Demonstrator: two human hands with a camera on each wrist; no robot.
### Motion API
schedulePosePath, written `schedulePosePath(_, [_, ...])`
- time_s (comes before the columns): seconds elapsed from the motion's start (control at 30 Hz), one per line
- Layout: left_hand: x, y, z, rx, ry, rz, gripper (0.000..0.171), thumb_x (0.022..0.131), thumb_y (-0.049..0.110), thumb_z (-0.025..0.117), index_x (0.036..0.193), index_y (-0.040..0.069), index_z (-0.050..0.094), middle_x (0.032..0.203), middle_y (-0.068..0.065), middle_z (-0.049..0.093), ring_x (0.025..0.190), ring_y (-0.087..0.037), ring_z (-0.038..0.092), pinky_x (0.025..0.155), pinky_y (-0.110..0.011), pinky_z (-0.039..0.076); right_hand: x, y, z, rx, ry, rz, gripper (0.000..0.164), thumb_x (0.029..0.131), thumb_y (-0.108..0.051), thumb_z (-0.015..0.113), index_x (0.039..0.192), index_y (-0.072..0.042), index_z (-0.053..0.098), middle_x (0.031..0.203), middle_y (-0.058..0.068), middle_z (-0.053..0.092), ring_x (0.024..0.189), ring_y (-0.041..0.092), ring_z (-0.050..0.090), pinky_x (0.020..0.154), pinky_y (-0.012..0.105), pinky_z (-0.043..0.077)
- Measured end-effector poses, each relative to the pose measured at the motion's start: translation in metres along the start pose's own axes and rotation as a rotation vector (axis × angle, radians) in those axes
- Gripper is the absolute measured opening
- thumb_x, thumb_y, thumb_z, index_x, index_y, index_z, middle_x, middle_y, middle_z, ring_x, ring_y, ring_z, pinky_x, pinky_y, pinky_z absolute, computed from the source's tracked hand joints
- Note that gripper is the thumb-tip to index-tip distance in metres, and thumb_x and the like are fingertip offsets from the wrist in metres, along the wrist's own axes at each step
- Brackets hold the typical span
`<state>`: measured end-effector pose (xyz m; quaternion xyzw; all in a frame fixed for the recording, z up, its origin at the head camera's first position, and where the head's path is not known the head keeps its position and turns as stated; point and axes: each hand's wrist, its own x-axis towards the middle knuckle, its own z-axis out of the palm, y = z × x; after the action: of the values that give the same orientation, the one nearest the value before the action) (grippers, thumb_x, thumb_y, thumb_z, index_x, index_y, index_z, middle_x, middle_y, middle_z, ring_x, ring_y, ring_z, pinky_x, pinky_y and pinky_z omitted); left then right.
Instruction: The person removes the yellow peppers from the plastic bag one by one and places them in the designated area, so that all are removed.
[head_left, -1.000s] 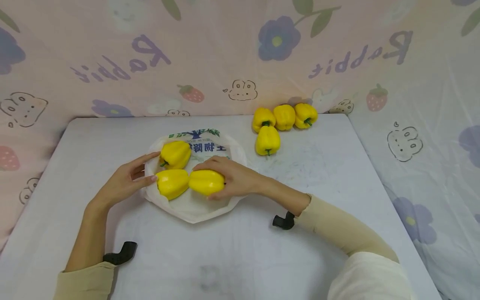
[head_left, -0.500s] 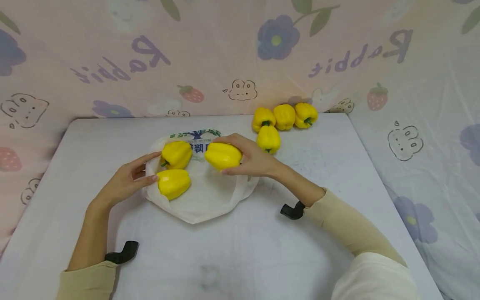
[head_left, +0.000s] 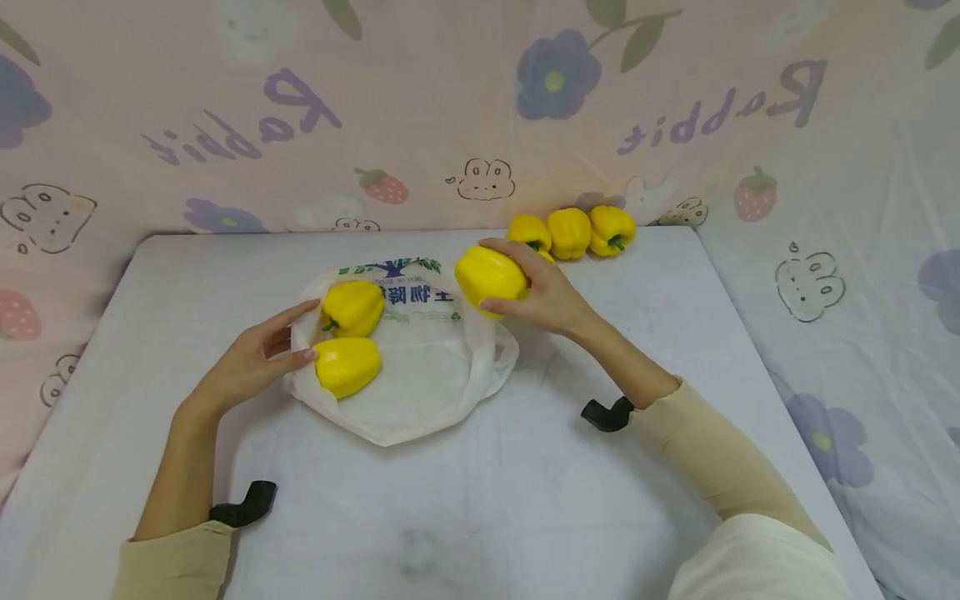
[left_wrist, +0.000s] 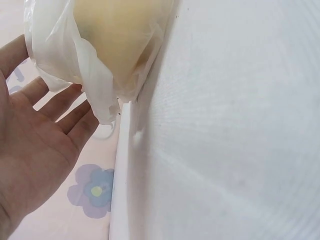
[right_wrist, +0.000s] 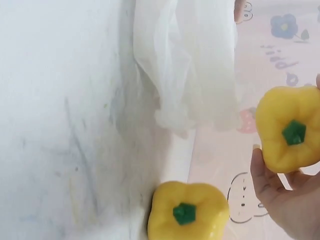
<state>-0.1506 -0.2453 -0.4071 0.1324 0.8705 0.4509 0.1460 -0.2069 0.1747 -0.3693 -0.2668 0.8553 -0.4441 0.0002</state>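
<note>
A white plastic bag with printed characters lies with its mouth open on the table, two yellow bell peppers, one farther back and one nearer, inside its left part. My left hand holds the bag's left rim; in the left wrist view its fingers pass behind the folded film. Above the bag's right edge, my right hand grips another yellow bell pepper between thumb and fingers. The right wrist view shows that pepper's green stem end facing the camera.
Several yellow bell peppers, one of them in the middle, sit at the table's back right edge. Another pepper, mostly hidden behind my right hand in the head view, stands nearby. A printed curtain hangs directly behind the white table.
My right hand has lifted the bell pepper out of the bag's middle and carried it back and to the right. The left hand has stayed at the rim.
</note>
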Motion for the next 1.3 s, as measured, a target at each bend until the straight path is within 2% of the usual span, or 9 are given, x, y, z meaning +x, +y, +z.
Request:
schedulePosePath(0.2, [0.0, 0.001, 0.0, -0.001, -0.005, -0.006, 0.07, 0.096, 0.028, 0.066, 0.157, 0.019, 0.032, 0.16, -0.02, 0.026, 0.137, -0.053, 0.034, 0.107, -0.069, 0.031, -0.005, 0.003, -0.015, 0.035, 0.06, 0.092, 0.075, 0.081, -0.029, 0.083, 0.146, -0.026, 0.048, 0.144, -0.002, 0.05, 0.114, 0.023, 0.052, 0.097, 0.047, 0.046])
schedulePosePath(0.33, [-0.001, -0.001, 0.001, -0.003, -0.01, -0.019, 0.07, 0.096, 0.029, 0.066, 0.157, 0.02, 0.032, 0.161, -0.02, 0.025, 0.137, -0.054, 0.033, 0.107, -0.07, 0.031, -0.009, 0.007, -0.023, 0.019, 0.092, 0.139, 0.074, 0.081, -0.03, 0.082, 0.147, -0.028, 0.047, 0.143, -0.001, 0.049, 0.114, 0.024, 0.051, 0.096, 0.048, 0.046])
schedulePosePath(0.53, [-0.004, -0.005, 0.004, -0.004, -0.028, -0.025, 0.07, 0.097, 0.029, 0.064, 0.158, 0.019, 0.03, 0.161, -0.021, 0.025, 0.137, -0.054, 0.033, 0.106, -0.069, 0.032, -0.015, 0.015, -0.033, -0.003, 0.142, 0.171, 0.072, 0.084, -0.033, 0.08, 0.148, -0.029, 0.046, 0.143, -0.002, 0.049, 0.118, 0.022, 0.05, 0.098, 0.048, 0.047])
schedulePosePath(0.8, [0.0, -0.002, 0.002, 0.009, -0.029, -0.032, 0.072, 0.097, 0.031, 0.065, 0.158, 0.019, 0.029, 0.161, -0.021, 0.024, 0.138, -0.054, 0.031, 0.107, -0.07, 0.03, -0.017, 0.029, -0.049, -0.024, 0.225, 0.219, 0.072, 0.087, -0.033, 0.077, 0.15, -0.025, 0.044, 0.148, -0.002, 0.046, 0.123, 0.026, 0.048, 0.102, 0.05, 0.045])
schedulePosePath(0.93, [0.001, -0.002, 0.002, 0.017, -0.038, -0.051, 0.073, 0.097, 0.032, 0.064, 0.159, 0.02, 0.027, 0.161, -0.021, 0.023, 0.139, -0.054, 0.029, 0.106, -0.072, 0.029, -0.018, 0.035, -0.054, -0.049, 0.251, 0.267, 0.074, 0.089, -0.039, 0.075, 0.153, -0.026, 0.04, 0.151, 0.0, 0.044, 0.124, 0.028, 0.049, 0.102, 0.05, 0.045])
schedulePosePath(1.07, [0.001, -0.004, 0.001, 0.017, -0.04, -0.056, 0.073, 0.097, 0.032, 0.064, 0.159, 0.021, 0.027, 0.161, -0.021, 0.023, 0.14, -0.054, 0.028, 0.106, -0.071, 0.029, -0.019, 0.039, -0.059, -0.076, 0.271, 0.316, 0.075, 0.089, -0.047, 0.072, 0.154, -0.029, 0.037, 0.15, 0.008, 0.045, 0.122, 0.032, 0.05, 0.101, 0.051, 0.047])
schedulePosePath(1.3, [0.003, -0.007, 0.003, -0.006, -0.046, -0.043, 0.072, 0.097, 0.031, 0.064, 0.158, 0.021, 0.028, 0.162, -0.02, 0.023, 0.14, -0.054, 0.028, 0.107, -0.07, 0.029, -0.025, 0.046, -0.064, -0.1, 0.281, 0.451, 0.079, 0.088, -0.057, 0.067, 0.155, -0.036, 0.032, 0.15, 0.016, 0.044, 0.124, 0.036, 0.048, 0.103, 0.054, 0.044])
